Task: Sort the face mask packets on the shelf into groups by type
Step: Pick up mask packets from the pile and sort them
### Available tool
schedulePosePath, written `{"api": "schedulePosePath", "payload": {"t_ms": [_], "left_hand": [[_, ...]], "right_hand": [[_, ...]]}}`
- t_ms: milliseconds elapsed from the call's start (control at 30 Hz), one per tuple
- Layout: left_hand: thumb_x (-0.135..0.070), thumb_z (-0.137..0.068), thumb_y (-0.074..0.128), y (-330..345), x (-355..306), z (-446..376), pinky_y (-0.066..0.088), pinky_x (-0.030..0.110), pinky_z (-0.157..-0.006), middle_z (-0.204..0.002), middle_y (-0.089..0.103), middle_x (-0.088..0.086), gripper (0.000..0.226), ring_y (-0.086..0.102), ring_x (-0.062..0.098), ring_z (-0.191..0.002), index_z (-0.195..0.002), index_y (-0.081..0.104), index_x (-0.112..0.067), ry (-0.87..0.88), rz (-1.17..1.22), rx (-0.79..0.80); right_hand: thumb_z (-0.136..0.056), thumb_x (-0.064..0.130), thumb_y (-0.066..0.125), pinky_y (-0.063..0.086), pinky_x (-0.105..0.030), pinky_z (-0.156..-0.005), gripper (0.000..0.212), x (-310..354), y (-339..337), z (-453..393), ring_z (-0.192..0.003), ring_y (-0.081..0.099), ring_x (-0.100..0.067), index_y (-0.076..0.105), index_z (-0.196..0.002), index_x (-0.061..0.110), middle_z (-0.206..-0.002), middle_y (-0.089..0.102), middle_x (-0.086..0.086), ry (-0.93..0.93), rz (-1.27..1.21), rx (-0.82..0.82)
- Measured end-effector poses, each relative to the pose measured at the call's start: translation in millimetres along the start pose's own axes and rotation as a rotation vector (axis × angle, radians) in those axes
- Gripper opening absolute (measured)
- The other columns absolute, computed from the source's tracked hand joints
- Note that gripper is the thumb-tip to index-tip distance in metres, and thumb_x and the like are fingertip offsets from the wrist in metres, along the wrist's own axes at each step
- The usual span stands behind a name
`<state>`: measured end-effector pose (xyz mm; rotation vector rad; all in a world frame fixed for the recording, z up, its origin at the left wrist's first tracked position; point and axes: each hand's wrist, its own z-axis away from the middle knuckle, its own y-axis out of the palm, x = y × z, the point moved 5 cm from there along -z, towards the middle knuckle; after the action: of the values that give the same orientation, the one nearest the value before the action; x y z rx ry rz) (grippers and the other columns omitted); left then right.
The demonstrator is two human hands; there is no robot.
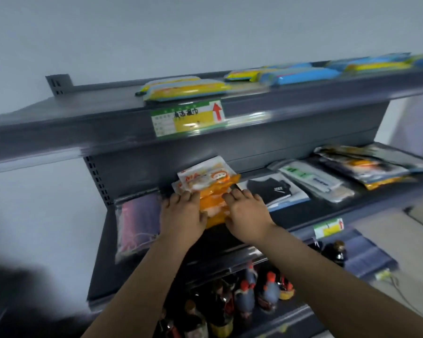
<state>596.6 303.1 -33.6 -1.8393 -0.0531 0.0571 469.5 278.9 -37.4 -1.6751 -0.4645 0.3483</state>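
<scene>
Both hands lie flat on the orange packets point(214, 203), fingers straight and pressing on the stack rather than curled round it: the left hand point(182, 217) on its left edge, the right hand point(247, 219) on its right edge. The stack sits on the middle shelf point(291, 217), its white-topped upper packets fanned toward the back panel. Just left of it lies a pink packet point(137, 224); to the right come a black packet point(274, 191), a green-white packet point(313, 179) and dark packets point(366, 164). Yellow and blue packs point(188, 90) lie on the top shelf. Bottles point(254, 296) stand below.
</scene>
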Motion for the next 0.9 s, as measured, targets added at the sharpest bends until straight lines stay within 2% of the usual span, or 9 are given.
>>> {"api": "schedulePosePath", "payload": {"t_ms": [167, 567, 733, 900], "left_hand": [[-0.043, -0.092, 0.042, -7, -76, -9, 0.026, 0.041, -0.108, -0.141, 0.044, 0.002, 0.049, 0.036, 0.028, -0.131, -0.136, 0.038, -0.022, 0.085, -0.016, 0.022], [-0.043, -0.093, 0.041, -15, -304, -17, 0.031, 0.039, -0.104, -0.141, 0.044, 0.004, 0.051, 0.039, 0.027, -0.129, -0.139, 0.035, -0.02, 0.311, 0.039, 0.022], [-0.043, -0.092, 0.043, -16, -368, -24, 0.033, 0.039, -0.099, -0.134, 0.048, 0.006, 0.047, 0.042, 0.029, -0.124, -0.133, 0.039, -0.02, 0.349, 0.026, 0.021], [-0.043, -0.093, 0.042, -12, -413, -43, 0.032, 0.041, -0.1, -0.137, 0.046, 0.006, 0.049, 0.041, 0.029, -0.125, -0.135, 0.038, -0.019, 0.361, 0.03, 0.027]], "right_hand": [[-0.09, 0.027, 0.047, 0.031, -0.041, -0.101, 0.044, -71, -21, 37, -0.126, 0.037, -0.031, 0.041, -0.13, 0.01, -0.134, 0.043, -0.01, 0.119, 0.078, -0.002], [-0.092, 0.028, 0.047, 0.03, -0.04, -0.101, 0.046, -274, -74, 161, -0.128, 0.035, -0.03, 0.037, -0.134, 0.014, -0.137, 0.041, -0.008, 0.393, 0.189, -0.041], [-0.091, 0.031, 0.046, 0.031, -0.039, -0.102, 0.049, -336, -85, 190, -0.131, 0.033, -0.028, 0.037, -0.137, 0.015, -0.141, 0.04, -0.007, 0.468, 0.208, -0.034], [-0.091, 0.033, 0.046, 0.031, -0.039, -0.101, 0.05, -377, -86, 197, -0.129, 0.036, -0.028, 0.038, -0.138, 0.016, -0.142, 0.04, -0.006, 0.491, 0.196, -0.034]]}}
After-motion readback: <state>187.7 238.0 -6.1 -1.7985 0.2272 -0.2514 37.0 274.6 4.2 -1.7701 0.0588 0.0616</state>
